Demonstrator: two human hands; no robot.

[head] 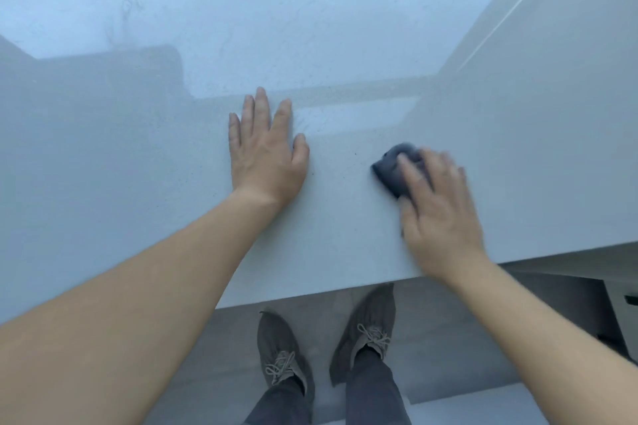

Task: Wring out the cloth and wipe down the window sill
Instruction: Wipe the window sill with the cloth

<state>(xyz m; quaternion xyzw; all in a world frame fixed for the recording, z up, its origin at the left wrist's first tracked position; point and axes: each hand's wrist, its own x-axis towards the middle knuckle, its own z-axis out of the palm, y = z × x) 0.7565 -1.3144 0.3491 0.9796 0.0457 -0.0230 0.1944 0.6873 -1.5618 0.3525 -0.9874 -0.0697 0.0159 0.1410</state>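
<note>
**Wiping had begun, most of the sill was left**

The pale window sill [138, 200] filled nearly the whole view. On its far left part, near the glass, faint curly marks [131, 10] showed on the surface, so this area looked not yet wiped. Nearer the middle, the left hand [267, 152] lay flat on the sill, fingers straight and a little spread. It held nothing and probably only supported the body. Between the two hands some small dark specks [355, 156] lay on the surface, which suggested dust was there to be removed.

To the right, the dark blue-grey cloth [392, 169] sat bunched on the sill, near the front edge. The right hand [438, 207] pressed on top of it. This hand was blurred, so I cannot tell whether its fingers curled round the cloth or only lay over it.

By my judgement the wringing was finished and the wiping was in its early part. The left side and the far strip remained.
</note>
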